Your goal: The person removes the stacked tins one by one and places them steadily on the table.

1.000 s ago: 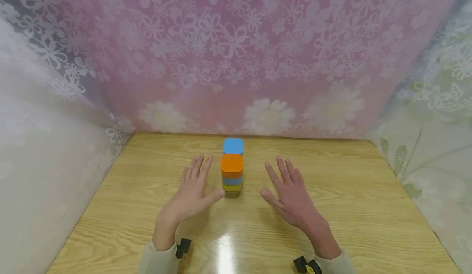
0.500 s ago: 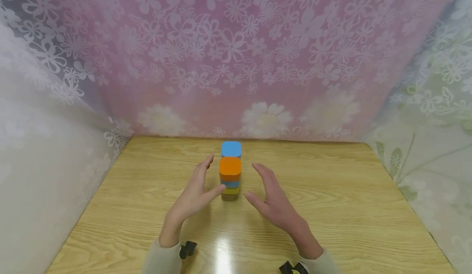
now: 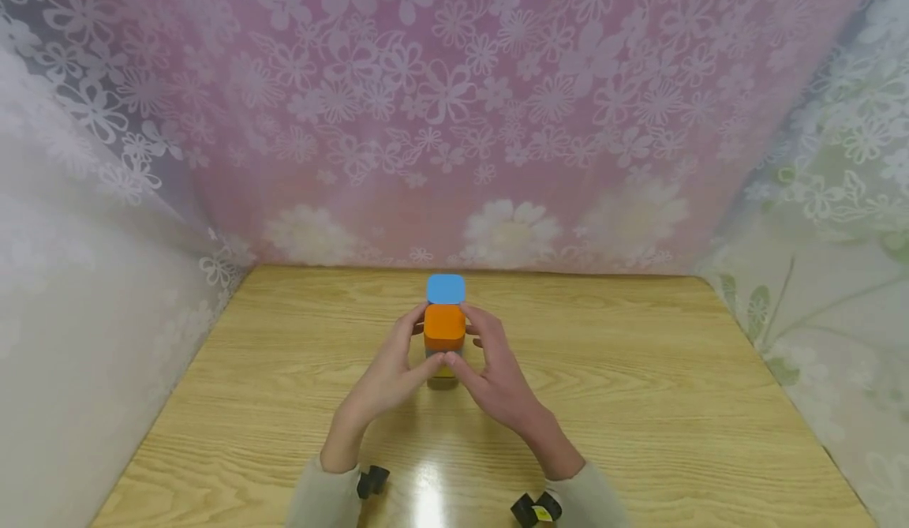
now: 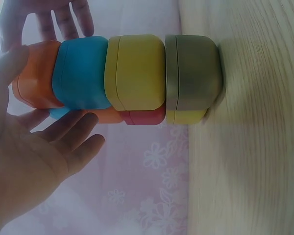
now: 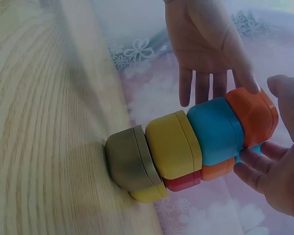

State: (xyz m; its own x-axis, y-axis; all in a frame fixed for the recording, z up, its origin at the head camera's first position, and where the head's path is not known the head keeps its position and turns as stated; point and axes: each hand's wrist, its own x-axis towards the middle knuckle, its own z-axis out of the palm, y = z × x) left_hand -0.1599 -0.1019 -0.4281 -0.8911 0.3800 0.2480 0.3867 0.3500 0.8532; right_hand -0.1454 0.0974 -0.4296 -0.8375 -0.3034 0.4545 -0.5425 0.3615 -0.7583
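The left hand (image 3: 383,374) and right hand (image 3: 500,378), fingers spread and slightly bent, surround a closed orange box (image 3: 445,323) atop the front stack (image 4: 137,73) on the worktop (image 3: 639,402). Wrist views show a red box (image 4: 146,117) in the rear stack (image 4: 109,116), hidden from the head view.

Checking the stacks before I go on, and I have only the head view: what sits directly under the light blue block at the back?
Observer: An orange block; the left wrist view shows it.
Operator: And at the very bottom back there?
Observer: A yellow block, partly hidden by the olive block in the right wrist view.
Operator: Anything between those two back ones?
Observer: Yes, one red block.
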